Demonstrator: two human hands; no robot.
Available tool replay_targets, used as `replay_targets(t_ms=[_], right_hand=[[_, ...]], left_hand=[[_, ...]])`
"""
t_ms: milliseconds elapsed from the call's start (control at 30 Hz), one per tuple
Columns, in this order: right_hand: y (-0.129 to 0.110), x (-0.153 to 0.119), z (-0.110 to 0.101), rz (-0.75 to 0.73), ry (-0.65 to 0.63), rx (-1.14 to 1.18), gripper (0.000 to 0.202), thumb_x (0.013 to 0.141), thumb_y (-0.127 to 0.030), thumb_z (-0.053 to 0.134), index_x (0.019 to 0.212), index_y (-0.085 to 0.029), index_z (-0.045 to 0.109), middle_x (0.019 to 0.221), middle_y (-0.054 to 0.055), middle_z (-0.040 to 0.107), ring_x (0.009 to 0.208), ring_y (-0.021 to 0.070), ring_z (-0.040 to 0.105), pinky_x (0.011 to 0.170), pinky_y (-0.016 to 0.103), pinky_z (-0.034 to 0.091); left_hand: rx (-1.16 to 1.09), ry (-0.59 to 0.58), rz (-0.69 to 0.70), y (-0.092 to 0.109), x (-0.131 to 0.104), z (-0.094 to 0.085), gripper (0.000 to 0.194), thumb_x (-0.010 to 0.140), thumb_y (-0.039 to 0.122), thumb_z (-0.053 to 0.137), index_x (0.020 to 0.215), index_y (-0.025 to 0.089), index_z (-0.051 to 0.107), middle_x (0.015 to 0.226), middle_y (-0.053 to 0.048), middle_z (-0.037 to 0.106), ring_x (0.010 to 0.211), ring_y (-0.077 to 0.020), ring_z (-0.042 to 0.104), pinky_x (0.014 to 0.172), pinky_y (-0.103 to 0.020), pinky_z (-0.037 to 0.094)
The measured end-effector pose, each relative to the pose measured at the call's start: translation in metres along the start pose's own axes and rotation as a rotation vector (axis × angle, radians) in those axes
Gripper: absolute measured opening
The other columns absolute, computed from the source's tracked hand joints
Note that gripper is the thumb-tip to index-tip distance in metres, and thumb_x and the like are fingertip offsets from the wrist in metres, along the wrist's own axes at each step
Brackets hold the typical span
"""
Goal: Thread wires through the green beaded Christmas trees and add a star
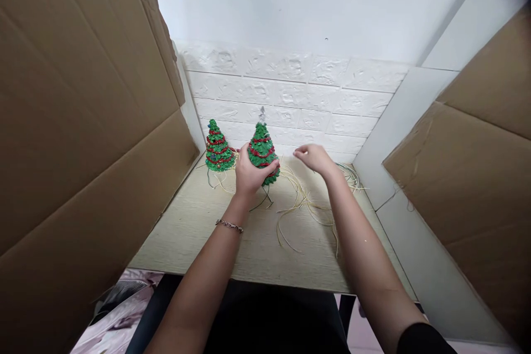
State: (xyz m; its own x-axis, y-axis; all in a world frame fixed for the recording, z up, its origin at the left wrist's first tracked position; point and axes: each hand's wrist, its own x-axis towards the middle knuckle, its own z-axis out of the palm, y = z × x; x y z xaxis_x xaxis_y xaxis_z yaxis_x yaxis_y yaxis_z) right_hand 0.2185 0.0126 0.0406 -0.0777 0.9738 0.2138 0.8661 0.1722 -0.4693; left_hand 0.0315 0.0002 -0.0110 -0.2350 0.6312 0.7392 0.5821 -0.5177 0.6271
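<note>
I have the left hand (250, 175) clasped around the silver-tipped tree (261, 137), thumb and fingers spread across its lower half, holding it upright over the middle of the tabletop (257, 260). My right hand (317, 159), apart from the tree, shows fingertips drawn together; I cannot tell whether they pinch anything. Smaller tree (218, 150): left, upright. Yellowish strands (297, 188): scattered, mostly right.

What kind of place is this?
Probably a little craft corner: there's a table with loose strings on it, a small Christmas tree standing there, and a second tree in the person's left hand.
</note>
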Motion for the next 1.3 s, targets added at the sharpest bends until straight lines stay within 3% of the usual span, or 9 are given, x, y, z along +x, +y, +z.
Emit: replay_targets(t_ms=[67, 133, 333, 533, 667, 767, 900, 1133, 1300], right_hand=[[0.009, 0.007, 0.019, 0.047, -0.188, -0.159, 0.031, 0.082, -0.038, 0.054, 0.089, -0.013, 0.071, 0.091, 0.011, 0.068, 0.087, 0.0202, 0.062, 0.073, 0.025, 0.042], [0.014, 0.011, 0.035, 0.085, -0.272, -0.277, 0.029, 0.076, -0.038, 0.061, 0.088, -0.013, 0.071, 0.090, 0.012, 0.068, 0.083, 0.0190, 0.062, 0.068, 0.024, 0.041], [0.021, 0.014, 0.044, 0.116, -0.259, -0.281, 0.022, 0.074, -0.023, 0.060, 0.090, -0.012, 0.071, 0.092, 0.012, 0.068, 0.083, 0.0170, 0.062, 0.064, 0.021, 0.039], [0.025, 0.013, 0.045, 0.084, -0.284, -0.226, 0.031, 0.076, -0.040, 0.061, 0.092, -0.015, 0.072, 0.092, 0.009, 0.068, 0.083, 0.0174, 0.061, 0.063, 0.022, 0.038], [0.021, 0.013, 0.049, 0.089, -0.290, -0.241, 0.020, 0.074, -0.022, 0.062, 0.086, -0.011, 0.072, 0.091, 0.013, 0.068, 0.083, 0.0190, 0.060, 0.064, 0.023, 0.037], [0.018, 0.011, 0.035, 0.079, -0.257, -0.217, 0.016, 0.075, -0.018, 0.059, 0.083, -0.011, 0.071, 0.087, 0.010, 0.068, 0.080, 0.0165, 0.059, 0.063, 0.022, 0.036], [0.013, 0.004, 0.004, 0.047, -0.168, -0.148, 0.017, 0.079, -0.025, 0.056, 0.080, -0.012, 0.068, 0.080, 0.005, 0.066, 0.072, 0.0122, 0.056, 0.061, 0.021, 0.034], [0.000, -0.014, -0.033, -0.057, 0.064, 0.228, 0.017, 0.073, -0.029, 0.059, 0.073, -0.013, 0.066, 0.069, 0.001, 0.061, 0.065, 0.0105, 0.050, 0.061, 0.022, 0.034], [-0.015, -0.030, -0.049, -0.134, 0.132, 0.416, 0.019, 0.071, -0.031, 0.059, 0.072, -0.012, 0.062, 0.070, 0.002, 0.061, 0.065, 0.0108, 0.050, 0.062, 0.023, 0.035]], left_hand=[[-0.012, 0.024, -0.013, -0.002, 0.002, -0.001, 0.069, 0.055, 0.044, 0.075, 0.111, 0.016, 0.047, 0.106, -0.012, 0.059, 0.101, -0.0261, 0.056, 0.086, -0.039, 0.046], [-0.017, 0.040, -0.019, -0.004, 0.003, -0.001, 0.070, 0.055, 0.045, 0.075, 0.112, 0.016, 0.047, 0.105, -0.012, 0.059, 0.101, -0.0261, 0.056, 0.085, -0.039, 0.046], [-0.052, 0.040, -0.086, -0.009, 0.005, 0.000, 0.072, 0.055, 0.045, 0.075, 0.114, 0.015, 0.047, 0.105, -0.013, 0.059, 0.101, -0.0268, 0.057, 0.086, -0.041, 0.046], [-0.087, 0.021, -0.137, -0.007, 0.006, 0.000, 0.071, 0.055, 0.043, 0.075, 0.113, 0.014, 0.047, 0.106, -0.014, 0.059, 0.101, -0.0264, 0.057, 0.087, -0.041, 0.046], [-0.092, 0.015, -0.138, -0.007, 0.006, -0.001, 0.071, 0.054, 0.043, 0.075, 0.112, 0.013, 0.048, 0.107, -0.014, 0.060, 0.102, -0.0267, 0.056, 0.088, -0.042, 0.046], [-0.096, 0.003, -0.169, -0.005, 0.007, -0.001, 0.072, 0.053, 0.041, 0.075, 0.113, 0.012, 0.048, 0.108, -0.014, 0.059, 0.103, -0.0263, 0.056, 0.090, -0.041, 0.044], [-0.136, -0.002, -0.218, 0.000, 0.008, -0.004, 0.067, 0.054, 0.039, 0.075, 0.110, 0.013, 0.049, 0.107, -0.012, 0.060, 0.100, -0.0244, 0.057, 0.090, -0.039, 0.045], [-0.150, -0.040, -0.217, -0.002, 0.006, -0.003, 0.065, 0.056, 0.040, 0.075, 0.110, 0.015, 0.049, 0.108, -0.012, 0.059, 0.101, -0.0243, 0.056, 0.089, -0.038, 0.044], [-0.154, -0.090, -0.195, -0.002, 0.003, -0.001, 0.068, 0.055, 0.041, 0.076, 0.112, 0.016, 0.048, 0.108, -0.011, 0.060, 0.101, -0.0247, 0.057, 0.089, -0.038, 0.044]])
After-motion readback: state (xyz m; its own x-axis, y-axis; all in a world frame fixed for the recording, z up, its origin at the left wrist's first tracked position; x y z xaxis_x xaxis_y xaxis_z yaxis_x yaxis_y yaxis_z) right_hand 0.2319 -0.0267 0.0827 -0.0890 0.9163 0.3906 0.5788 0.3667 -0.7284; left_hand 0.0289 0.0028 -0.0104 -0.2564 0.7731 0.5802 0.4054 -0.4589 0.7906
